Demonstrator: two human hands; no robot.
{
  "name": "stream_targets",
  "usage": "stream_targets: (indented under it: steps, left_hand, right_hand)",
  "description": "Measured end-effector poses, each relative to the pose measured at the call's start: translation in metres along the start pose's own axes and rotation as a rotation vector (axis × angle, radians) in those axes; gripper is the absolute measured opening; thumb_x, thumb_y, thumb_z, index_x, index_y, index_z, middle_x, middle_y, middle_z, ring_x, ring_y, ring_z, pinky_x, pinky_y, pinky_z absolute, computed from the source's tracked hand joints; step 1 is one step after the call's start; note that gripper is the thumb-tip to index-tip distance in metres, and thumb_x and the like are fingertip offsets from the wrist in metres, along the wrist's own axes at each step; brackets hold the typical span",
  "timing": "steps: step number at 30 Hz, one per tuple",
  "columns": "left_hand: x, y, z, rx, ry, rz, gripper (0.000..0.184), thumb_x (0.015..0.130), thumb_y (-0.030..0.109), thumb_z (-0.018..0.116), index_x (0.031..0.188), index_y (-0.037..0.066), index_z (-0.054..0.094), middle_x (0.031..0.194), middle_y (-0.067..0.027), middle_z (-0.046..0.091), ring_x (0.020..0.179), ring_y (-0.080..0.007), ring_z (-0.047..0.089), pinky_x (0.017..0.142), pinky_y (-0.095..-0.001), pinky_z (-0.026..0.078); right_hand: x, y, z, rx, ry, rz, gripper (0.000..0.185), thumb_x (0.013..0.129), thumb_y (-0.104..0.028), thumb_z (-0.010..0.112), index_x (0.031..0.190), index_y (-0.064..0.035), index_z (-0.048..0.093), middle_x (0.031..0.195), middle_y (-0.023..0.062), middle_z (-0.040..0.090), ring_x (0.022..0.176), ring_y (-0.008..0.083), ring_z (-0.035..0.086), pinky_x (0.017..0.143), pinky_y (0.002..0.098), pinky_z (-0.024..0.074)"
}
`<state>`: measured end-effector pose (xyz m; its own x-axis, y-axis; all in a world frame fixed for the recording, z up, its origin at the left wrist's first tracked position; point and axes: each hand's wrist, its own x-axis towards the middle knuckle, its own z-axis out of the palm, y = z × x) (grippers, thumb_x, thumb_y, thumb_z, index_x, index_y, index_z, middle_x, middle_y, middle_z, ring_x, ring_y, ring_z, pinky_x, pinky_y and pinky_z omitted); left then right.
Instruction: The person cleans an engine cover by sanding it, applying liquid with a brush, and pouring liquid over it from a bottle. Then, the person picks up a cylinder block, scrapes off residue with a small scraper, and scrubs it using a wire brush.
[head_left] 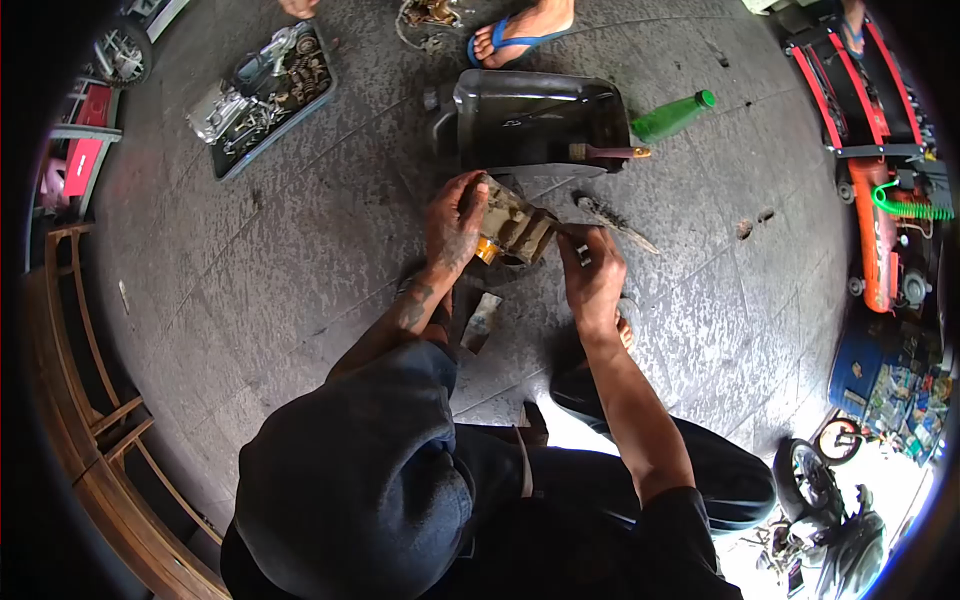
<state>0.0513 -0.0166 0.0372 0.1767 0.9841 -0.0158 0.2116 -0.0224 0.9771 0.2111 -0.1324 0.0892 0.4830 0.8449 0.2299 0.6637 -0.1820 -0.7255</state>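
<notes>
My left hand (458, 222) is closed around one end of a grimy, tan-grey metal engine part (515, 225) with deep hollows, held above the floor. At the part's other end is my right hand (597, 270), its fingers pinched on a thin dark tool (568, 230) that meets the part's edge. The tool's exact kind is hidden by the fingers. Something orange (487, 249) shows just below the part, beside my left hand. A dirty brush-like tool (615, 222) lies on the floor beyond my right hand.
A black cut-open container (540, 82) stands ahead, a paintbrush (610, 153) across its rim and a green bottle (672, 118) beside it. A tray (275, 135) of metal parts sits at upper left. Another person's sandalled foot (525, 30) is beyond. A wooden frame (110, 490) edges the left.
</notes>
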Motion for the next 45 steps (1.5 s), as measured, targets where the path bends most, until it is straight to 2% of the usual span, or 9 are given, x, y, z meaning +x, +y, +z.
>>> stream_targets:
  steps: [2,6,9,20,22,32,39,41,45]
  left_hand:
    - [-0.002,0.016,0.000,0.129,-0.024,0.055,0.037,0.095,0.033,0.061,0.116,0.002,0.064,0.114,-0.0144,0.065,0.104,-0.0269,0.065,0.089,-0.0353,0.050]
    - [-0.003,0.011,0.006,0.144,-0.015,0.115,0.035,0.094,0.031,0.062,0.116,0.003,0.064,0.114,-0.0141,0.065,0.103,-0.0281,0.065,0.089,-0.0358,0.050]
    - [-0.005,0.017,0.009,0.175,-0.033,0.178,0.033,0.094,0.027,0.062,0.118,0.003,0.063,0.114,-0.0135,0.064,0.103,-0.0291,0.065,0.088,-0.0356,0.051]
    - [-0.008,0.016,0.016,0.160,-0.024,0.333,0.030,0.093,0.021,0.062,0.117,0.003,0.062,0.113,-0.0117,0.065,0.101,-0.0286,0.065,0.086,-0.0346,0.051]
    - [-0.009,0.019,0.016,0.162,-0.031,0.332,0.030,0.093,0.020,0.062,0.117,0.003,0.062,0.112,-0.0120,0.065,0.101,-0.0288,0.065,0.086,-0.0348,0.051]
    - [-0.014,0.024,0.015,0.160,-0.073,0.373,0.029,0.093,0.020,0.061,0.117,0.003,0.062,0.113,-0.0132,0.064,0.101,-0.0305,0.065,0.086,-0.0358,0.051]
    - [-0.019,0.030,0.014,0.177,-0.083,0.395,0.030,0.093,0.019,0.062,0.118,0.003,0.061,0.115,-0.0134,0.063,0.104,-0.0309,0.063,0.088,-0.0362,0.050]
    - [-0.020,0.030,0.015,0.180,-0.102,0.386,0.030,0.094,0.017,0.061,0.119,0.002,0.062,0.117,-0.0142,0.064,0.107,-0.0287,0.063,0.092,-0.0351,0.049]
    - [-0.022,0.029,0.014,0.191,-0.112,0.414,0.031,0.093,0.016,0.062,0.120,0.002,0.061,0.117,-0.0144,0.063,0.108,-0.0294,0.063,0.092,-0.0353,0.049]
  right_hand:
    - [0.005,0.003,0.002,-0.038,-0.003,-0.023,0.011,0.082,-0.004,0.071,0.092,-0.0035,0.068,0.089,0.0122,0.068,0.077,0.0300,0.067,0.067,0.0360,0.0524]
    - [0.009,0.002,-0.003,-0.086,-0.016,-0.075,0.010,0.081,-0.004,0.071,0.091,-0.0050,0.069,0.089,0.0125,0.068,0.080,0.0336,0.066,0.069,0.0378,0.0523]
    - [0.005,0.009,-0.007,-0.119,-0.047,-0.070,0.008,0.082,-0.007,0.069,0.090,-0.0067,0.067,0.087,0.0105,0.065,0.084,0.0323,0.063,0.073,0.0414,0.0505]
    - [-0.022,0.005,-0.013,-0.081,-0.009,-0.116,0.013,0.078,-0.002,0.073,0.090,-0.0055,0.069,0.085,0.0096,0.067,0.081,0.0299,0.064,0.070,0.0382,0.0506]
    - [-0.027,0.006,-0.014,-0.074,-0.048,-0.144,0.012,0.080,-0.006,0.071,0.090,-0.0077,0.066,0.086,0.0085,0.064,0.081,0.0297,0.062,0.070,0.0394,0.0500]
    - [-0.039,0.004,-0.017,-0.025,-0.004,-0.156,0.011,0.079,-0.003,0.071,0.088,-0.0061,0.065,0.085,0.0103,0.064,0.081,0.0310,0.062,0.070,0.0393,0.0501]
    - [-0.017,0.005,-0.023,-0.081,0.038,-0.025,0.012,0.079,-0.003,0.069,0.091,-0.0064,0.069,0.086,0.0110,0.064,0.083,0.0311,0.063,0.071,0.0398,0.0512]
    - [-0.022,0.006,-0.025,-0.072,-0.036,-0.151,0.013,0.078,-0.003,0.069,0.091,-0.0064,0.068,0.087,0.0108,0.064,0.083,0.0315,0.063,0.071,0.0406,0.0513]
    - [-0.041,0.000,-0.023,-0.065,-0.073,-0.155,0.014,0.078,-0.002,0.069,0.091,-0.0065,0.066,0.089,0.0111,0.063,0.082,0.0324,0.062,0.071,0.0413,0.0511]
